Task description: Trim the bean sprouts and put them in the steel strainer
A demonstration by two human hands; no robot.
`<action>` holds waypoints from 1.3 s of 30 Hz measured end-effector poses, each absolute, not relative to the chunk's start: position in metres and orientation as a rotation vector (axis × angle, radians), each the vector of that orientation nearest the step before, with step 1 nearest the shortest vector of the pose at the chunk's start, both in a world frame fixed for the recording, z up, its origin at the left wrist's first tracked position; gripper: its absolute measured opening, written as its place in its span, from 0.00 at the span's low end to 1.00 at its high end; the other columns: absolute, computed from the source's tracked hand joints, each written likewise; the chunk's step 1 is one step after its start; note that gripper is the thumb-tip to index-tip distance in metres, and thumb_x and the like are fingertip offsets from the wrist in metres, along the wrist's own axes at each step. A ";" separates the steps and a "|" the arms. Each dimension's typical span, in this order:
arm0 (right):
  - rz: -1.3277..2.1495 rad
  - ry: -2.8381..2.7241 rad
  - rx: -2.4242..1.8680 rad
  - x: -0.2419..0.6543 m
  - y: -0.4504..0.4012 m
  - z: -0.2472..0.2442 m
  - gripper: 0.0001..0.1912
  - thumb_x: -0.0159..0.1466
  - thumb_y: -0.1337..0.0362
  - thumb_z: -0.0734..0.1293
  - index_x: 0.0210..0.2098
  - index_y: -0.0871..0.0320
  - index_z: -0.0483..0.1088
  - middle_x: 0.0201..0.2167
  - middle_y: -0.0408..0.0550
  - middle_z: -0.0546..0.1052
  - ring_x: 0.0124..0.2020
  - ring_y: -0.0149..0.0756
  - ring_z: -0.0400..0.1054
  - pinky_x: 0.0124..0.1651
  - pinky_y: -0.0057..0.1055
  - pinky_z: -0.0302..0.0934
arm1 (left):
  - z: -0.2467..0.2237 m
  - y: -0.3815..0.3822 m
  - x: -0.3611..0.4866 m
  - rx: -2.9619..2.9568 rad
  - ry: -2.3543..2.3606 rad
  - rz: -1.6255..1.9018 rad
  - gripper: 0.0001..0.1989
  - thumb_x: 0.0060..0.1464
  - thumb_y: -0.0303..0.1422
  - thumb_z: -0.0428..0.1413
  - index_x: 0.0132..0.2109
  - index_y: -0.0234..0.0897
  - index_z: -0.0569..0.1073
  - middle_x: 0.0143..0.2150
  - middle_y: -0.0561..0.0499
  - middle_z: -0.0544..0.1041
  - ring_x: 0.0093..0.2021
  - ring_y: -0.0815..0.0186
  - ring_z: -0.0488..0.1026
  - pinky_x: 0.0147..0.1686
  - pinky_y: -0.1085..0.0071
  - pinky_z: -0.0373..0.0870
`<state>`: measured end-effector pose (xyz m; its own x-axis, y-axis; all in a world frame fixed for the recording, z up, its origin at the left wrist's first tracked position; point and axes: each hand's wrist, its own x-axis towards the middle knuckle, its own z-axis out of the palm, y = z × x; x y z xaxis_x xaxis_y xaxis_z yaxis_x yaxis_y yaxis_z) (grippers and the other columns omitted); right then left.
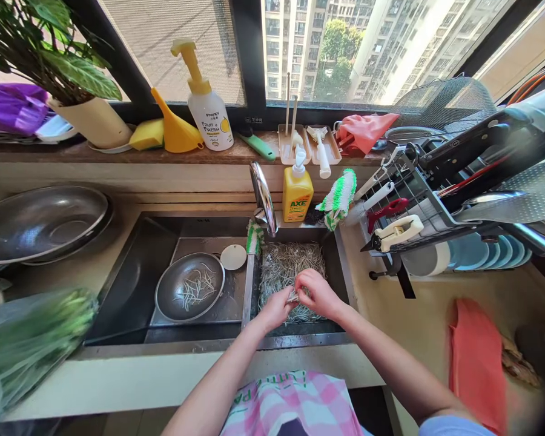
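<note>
Over the right sink basin, my left hand (278,306) is closed around a small bunch of pale strands that look like bean sprouts. My right hand (317,293) meets it, thumb and finger pinched at the same bunch. Beneath both hands, a mass of bean sprouts (295,260) with brownish ends fills the basin. Over in the left basin stands a dark round metal pan (168,290), with a few cleaner white sprouts (197,289) inside. A small white round dish (233,257) sits beside the pan.
The faucet (264,200) rises between the basins, a yellow AXE soap bottle (297,195) to its right. A dish rack (424,188) with knives and utensils stands at the right. Bagged greens (40,339) and a large wok (45,221) lie left. A red cloth (476,363) rests right.
</note>
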<state>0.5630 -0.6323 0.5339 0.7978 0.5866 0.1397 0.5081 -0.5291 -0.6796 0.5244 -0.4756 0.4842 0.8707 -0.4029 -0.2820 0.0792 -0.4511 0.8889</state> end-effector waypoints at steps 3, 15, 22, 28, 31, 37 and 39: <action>0.039 -0.482 -2.137 0.571 -0.637 0.531 0.06 0.58 0.70 0.56 0.31 0.59 0.63 0.31 0.46 0.70 0.32 0.31 0.63 0.35 0.28 0.58 | 0.487 -0.474 0.524 2.019 -0.293 -0.584 0.09 0.49 0.33 0.48 0.37 0.35 0.68 0.32 0.50 0.71 0.33 0.66 0.66 0.33 0.73 0.59; 0.455 -1.126 -2.424 0.616 -0.658 0.550 0.07 0.60 0.69 0.57 0.32 0.58 0.66 0.27 0.44 0.71 0.29 0.30 0.64 0.32 0.23 0.53 | 0.498 -0.466 0.528 2.016 -0.399 -0.756 0.07 0.49 0.34 0.48 0.33 0.35 0.66 0.28 0.54 0.67 0.29 0.69 0.61 0.29 0.75 0.56; 0.572 -1.240 -2.566 0.620 -0.657 0.546 0.08 0.60 0.69 0.58 0.33 0.58 0.68 0.30 0.47 0.71 0.32 0.32 0.64 0.32 0.25 0.52 | 0.495 -0.466 0.527 1.958 -0.362 -0.764 0.07 0.48 0.34 0.48 0.33 0.35 0.65 0.27 0.55 0.66 0.29 0.69 0.60 0.30 0.76 0.56; 0.523 -1.292 -2.664 0.618 -0.654 0.542 0.08 0.59 0.70 0.58 0.27 0.60 0.68 0.28 0.49 0.70 0.31 0.33 0.63 0.34 0.27 0.52 | 0.490 -0.467 0.527 1.858 -0.337 -0.751 0.07 0.49 0.34 0.49 0.32 0.35 0.65 0.26 0.56 0.62 0.27 0.71 0.57 0.28 0.77 0.55; 0.455 -1.179 -2.607 0.615 -0.651 0.537 0.06 0.56 0.73 0.60 0.27 0.61 0.67 0.27 0.48 0.70 0.30 0.32 0.62 0.34 0.27 0.52 | 0.489 -0.467 0.526 1.782 -0.296 -0.777 0.07 0.49 0.35 0.49 0.32 0.35 0.64 0.24 0.57 0.60 0.25 0.73 0.55 0.26 0.77 0.54; 0.312 -0.577 -2.294 0.612 -0.654 0.529 0.07 0.58 0.70 0.56 0.30 0.60 0.65 0.23 0.41 0.68 0.23 0.27 0.59 0.26 0.22 0.51 | 0.487 -0.465 0.525 1.475 -0.121 -0.828 0.12 0.46 0.39 0.53 0.34 0.35 0.62 0.25 0.57 0.60 0.24 0.74 0.56 0.24 0.76 0.56; 0.369 -0.572 -2.209 0.611 -0.659 0.529 0.08 0.59 0.68 0.56 0.32 0.59 0.65 0.23 0.41 0.69 0.23 0.27 0.59 0.26 0.22 0.52 | 0.487 -0.463 0.525 1.380 -0.067 -0.834 0.14 0.45 0.40 0.54 0.35 0.35 0.62 0.25 0.56 0.60 0.23 0.74 0.57 0.24 0.76 0.57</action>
